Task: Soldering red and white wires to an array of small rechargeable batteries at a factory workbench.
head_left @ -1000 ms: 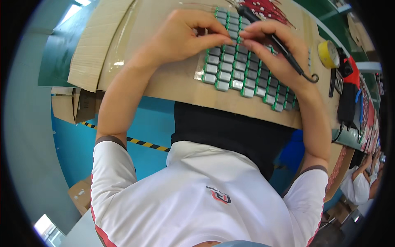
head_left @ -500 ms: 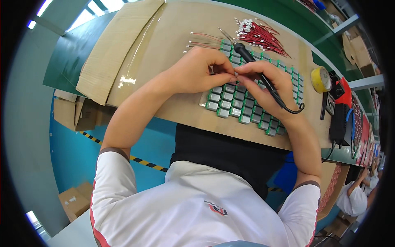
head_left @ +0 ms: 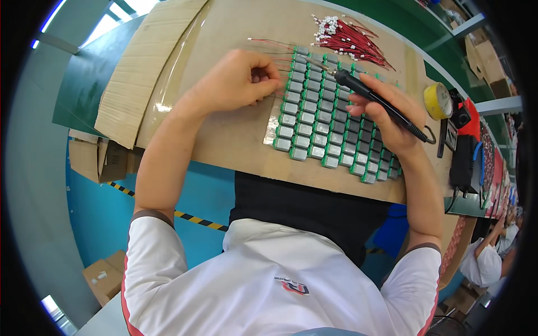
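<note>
Rows of small grey battery packs with green ends (head_left: 305,117) lie on the cardboard-covered bench. At their left edge is my left hand (head_left: 235,78), its thumb and fingers pinched together on what looks like a thin wire; the fingertips partly hide it. My right hand (head_left: 400,120) holds a soldering iron (head_left: 376,98) by its black handle over the packs, the metal tip pointing up and left toward the far rows. Thin red and dark leads (head_left: 272,41) run left from the far packs, some with white connectors.
A pile of red wires with white connectors (head_left: 354,42) lies at the back. Yellow tape (head_left: 437,101) and a black box with a cable (head_left: 463,162) stand on the right. A folded cardboard sheet (head_left: 148,67) covers the left. Other people (head_left: 485,260) sit far right.
My hands have parted: the left moved left to the edge of the packs, the right moved slightly right. The soldering iron now slants lower, its tip over the far packs.
</note>
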Tool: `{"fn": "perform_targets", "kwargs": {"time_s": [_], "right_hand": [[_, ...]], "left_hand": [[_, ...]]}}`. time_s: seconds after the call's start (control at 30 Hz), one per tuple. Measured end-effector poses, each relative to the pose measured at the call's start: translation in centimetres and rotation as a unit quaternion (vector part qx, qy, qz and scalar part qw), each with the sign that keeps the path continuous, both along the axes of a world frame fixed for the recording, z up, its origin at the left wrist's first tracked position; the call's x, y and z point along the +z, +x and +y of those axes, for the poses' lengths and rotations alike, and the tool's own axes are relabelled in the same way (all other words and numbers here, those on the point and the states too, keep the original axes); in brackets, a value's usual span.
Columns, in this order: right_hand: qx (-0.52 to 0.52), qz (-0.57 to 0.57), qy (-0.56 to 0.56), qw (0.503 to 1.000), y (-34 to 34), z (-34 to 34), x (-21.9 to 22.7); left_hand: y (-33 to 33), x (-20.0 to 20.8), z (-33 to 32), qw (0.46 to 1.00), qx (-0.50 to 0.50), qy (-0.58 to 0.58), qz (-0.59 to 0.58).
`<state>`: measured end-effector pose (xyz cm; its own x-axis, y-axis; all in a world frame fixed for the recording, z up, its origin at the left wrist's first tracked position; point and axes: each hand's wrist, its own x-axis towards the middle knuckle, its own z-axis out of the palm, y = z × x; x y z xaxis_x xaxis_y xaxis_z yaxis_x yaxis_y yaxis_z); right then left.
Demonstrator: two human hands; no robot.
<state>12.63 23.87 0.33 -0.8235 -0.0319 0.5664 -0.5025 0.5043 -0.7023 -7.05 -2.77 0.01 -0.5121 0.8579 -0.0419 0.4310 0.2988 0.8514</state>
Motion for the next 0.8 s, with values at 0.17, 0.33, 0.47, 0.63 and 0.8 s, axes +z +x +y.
{"fn": "perform_targets", "kwargs": {"time_s": [0.17,0.33,0.47,0.63,0.8], "right_hand": [[-0.009,-0.021,-0.021,1.0,-0.08,-0.4,-0.56],[0.009,-0.051,-0.032,0.998,0.03,-0.53,-0.36],[0.015,-0.04,-0.004,0.999,-0.02,-0.43,-0.24],[0.007,-0.035,0.01,0.999,-0.03,-0.4,-0.36],[0.007,-0.029,0.027,0.999,-0.16,-0.5,-0.2]], "left_hand": [[0.04,0.39,0.02,0.999,0.025,-0.014,-0.026],[-0.03,0.24,0.08,0.999,0.024,-0.021,-0.022],[-0.12,0.0,0.09,0.999,0.024,-0.013,-0.017],[-0.14,-0.1,0.21,0.999,0.024,-0.013,-0.018],[-0.16,-0.07,0.11,1.0,0.023,-0.01,-0.013]]}}
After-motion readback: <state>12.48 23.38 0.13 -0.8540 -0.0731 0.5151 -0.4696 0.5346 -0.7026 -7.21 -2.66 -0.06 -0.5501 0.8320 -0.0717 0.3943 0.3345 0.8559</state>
